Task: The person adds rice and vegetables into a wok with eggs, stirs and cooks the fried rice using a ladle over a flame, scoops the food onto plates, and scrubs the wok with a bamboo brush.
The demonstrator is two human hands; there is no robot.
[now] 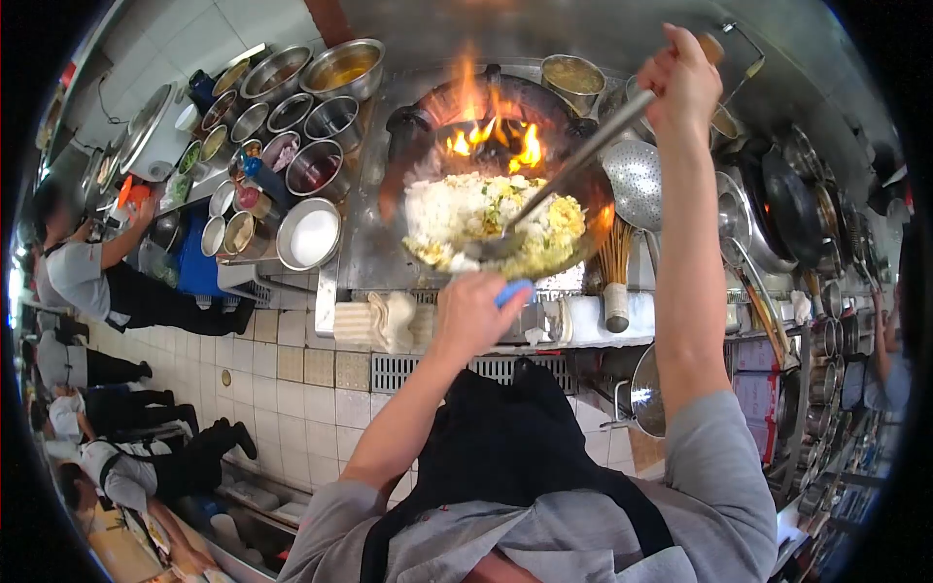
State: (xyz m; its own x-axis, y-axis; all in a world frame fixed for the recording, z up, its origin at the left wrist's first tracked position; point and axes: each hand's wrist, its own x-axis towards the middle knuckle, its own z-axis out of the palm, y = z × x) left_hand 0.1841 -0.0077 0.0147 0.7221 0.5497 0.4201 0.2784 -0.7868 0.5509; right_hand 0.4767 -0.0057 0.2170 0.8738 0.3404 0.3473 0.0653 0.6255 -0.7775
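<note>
Above the stove, at clock centre, sits the wok (595,194), holding rice and egg (457,209). Left hand (473,311), at 6 o'clock, is curled round its blue grip (513,291). Right hand (683,83), at 2, is wrapped about the ladle (603,136) near its wooden end; the ladle head is partly buried in food, its shape unclear to me.

Handling, judged: wok stiff, probably heavy loaded, hot and perhaps greasy at the rim; hold belongs on the grip. Ladle long, rigid, lighter; best held at the wood. Food soft, loose.

Surface: steel counter (364,228); flames (525,146) at 12, skimmer (634,185) at 3, brush (614,282) at 4, folded cloth (392,321) between 7 and 8, bowls at 10.

Room: pale tiled floor (301,428) at 7 to 8; co-workers at 8 to 9.
</note>
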